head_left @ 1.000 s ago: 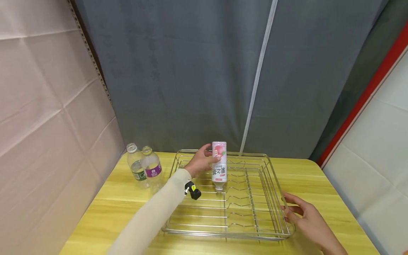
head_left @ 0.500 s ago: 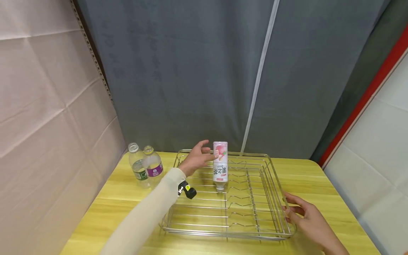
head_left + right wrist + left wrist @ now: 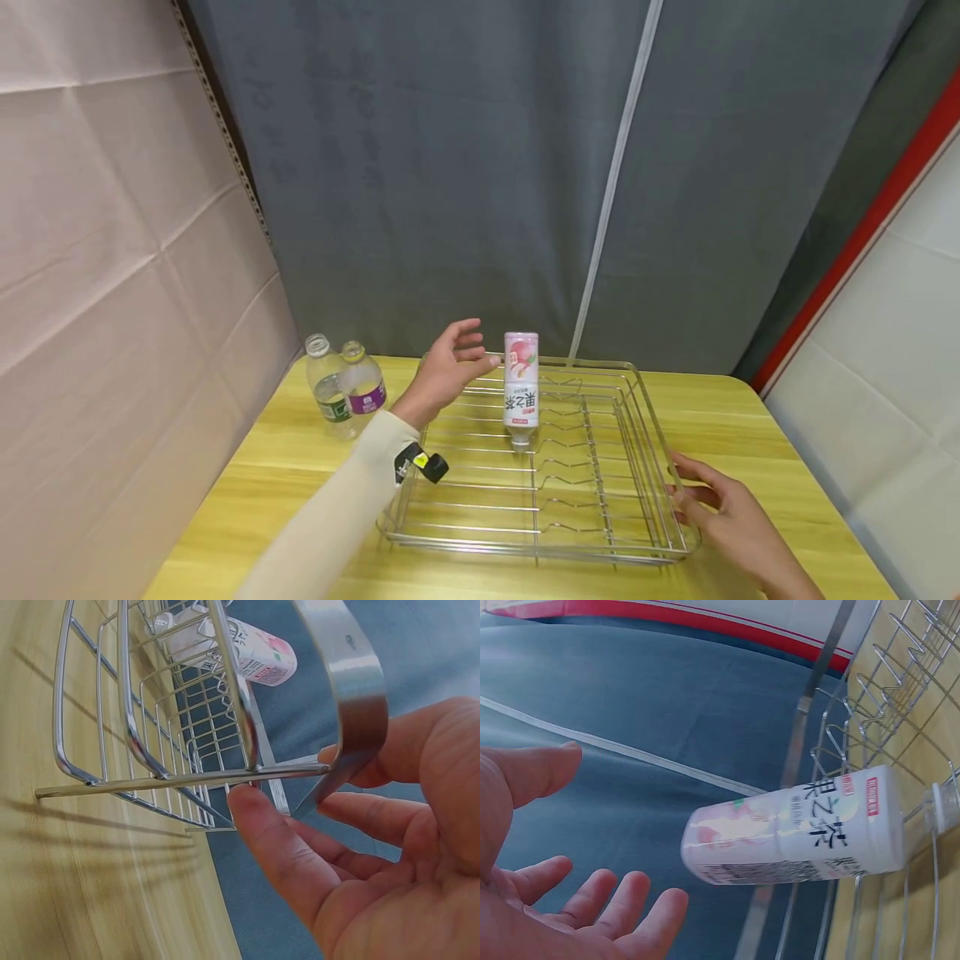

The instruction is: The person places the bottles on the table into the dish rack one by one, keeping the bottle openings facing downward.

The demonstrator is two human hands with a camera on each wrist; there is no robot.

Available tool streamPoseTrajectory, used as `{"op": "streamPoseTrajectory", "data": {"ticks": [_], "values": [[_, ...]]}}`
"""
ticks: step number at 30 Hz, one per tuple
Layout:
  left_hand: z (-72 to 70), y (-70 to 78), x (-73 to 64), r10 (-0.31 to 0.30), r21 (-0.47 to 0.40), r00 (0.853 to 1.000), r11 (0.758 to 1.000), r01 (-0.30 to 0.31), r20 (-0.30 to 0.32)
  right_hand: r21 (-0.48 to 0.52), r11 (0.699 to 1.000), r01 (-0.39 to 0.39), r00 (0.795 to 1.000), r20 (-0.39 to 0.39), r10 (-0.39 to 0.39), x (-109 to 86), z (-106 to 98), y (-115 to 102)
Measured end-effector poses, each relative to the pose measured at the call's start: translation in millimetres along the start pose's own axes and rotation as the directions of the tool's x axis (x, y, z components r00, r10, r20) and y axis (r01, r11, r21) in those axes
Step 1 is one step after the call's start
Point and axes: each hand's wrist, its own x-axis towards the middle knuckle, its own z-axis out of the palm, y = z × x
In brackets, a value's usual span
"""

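A pink-and-white labelled bottle [image 3: 521,392] stands upside down in the metal wire dish rack [image 3: 570,550], its neck down among the wires. To its left, my left hand [image 3: 442,375] is apart from it, fingers spread and holding nothing. The left wrist view shows a gap between those fingers [image 3: 649,919] and the bottle's base [image 3: 705,844]. At the rack's right side my right hand [image 3: 723,517] grips the rim. Seen from the right wrist, the thumb [image 3: 274,847] lies against the near wires, with other fingers behind the flat metal rim [image 3: 360,712].
Two clear uncapped bottles stand upright on the table left of the rack, one with a green label [image 3: 330,400] and one with a purple label [image 3: 366,396]. A grey curtain [image 3: 450,183] hangs behind the wooden table [image 3: 247,500]. Pale cloth walls flank both sides.
My left hand has let go of the pink-and-white bottle and drawn back to the left. The bottle stays upside down in the rack. My right hand keeps its place on the rim.
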Motion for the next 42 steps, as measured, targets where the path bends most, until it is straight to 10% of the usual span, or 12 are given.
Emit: {"op": "streamPoseTrajectory", "data": {"ticks": [24, 35, 42], "values": [[-43.9, 29.7, -55.9, 0.217, -0.044, 0.966, 0.973, -0.225, -0.142, 0.019, 0.997, 0.072, 0.997, -0.032, -0.071, -3.7, 2.5, 4.7], [-62.6, 26.7, -82.5, 0.274, -0.061, 0.908, 0.95, -0.308, -0.317, 0.024, 0.997, 0.067, 0.997, -0.038, -0.066, -3.9, 3.7, 7.4], [-74.3, 13.3, -91.0, 0.302, 0.008, 0.831, 0.941, -0.338, -0.467, 0.055, 0.996, 0.07, 0.997, -0.041, -0.068, -3.1, 3.6, 9.3]]}}
